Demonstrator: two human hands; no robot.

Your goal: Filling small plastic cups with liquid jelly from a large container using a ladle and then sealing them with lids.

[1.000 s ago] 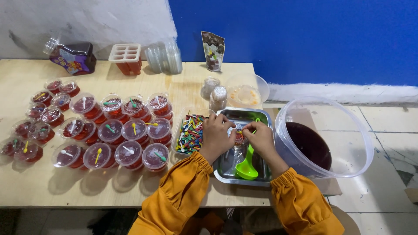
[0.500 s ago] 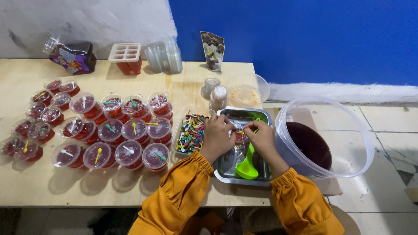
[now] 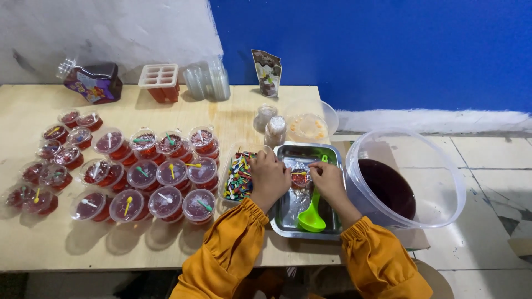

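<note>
My left hand (image 3: 270, 177) and my right hand (image 3: 328, 180) meet over a metal tray (image 3: 331, 226), both in orange sleeves. Between their fingers sits a small clear cup of red jelly (image 3: 301, 179), with a thin yellow spoon lying across its top. Each hand grips one side of the cup. In the tray, just below the cup, lies a green ladle (image 3: 311, 215). A shallow tray of small colourful spoons (image 3: 238, 178) is right beside my left hand.
Several lidded jelly cups (image 3: 144, 174) with little spoons cover the left of the wooden table (image 3: 166, 252). A large clear bucket of dark red liquid (image 3: 388, 188) stands right of the tray. At the back are a dark bottle (image 3: 94, 83), a mould (image 3: 160, 77), stacked lids (image 3: 208, 80) and a pouch (image 3: 267, 72).
Both hands stay on the cup over the metal tray; only the fingers shift slightly. Nothing else has moved.
</note>
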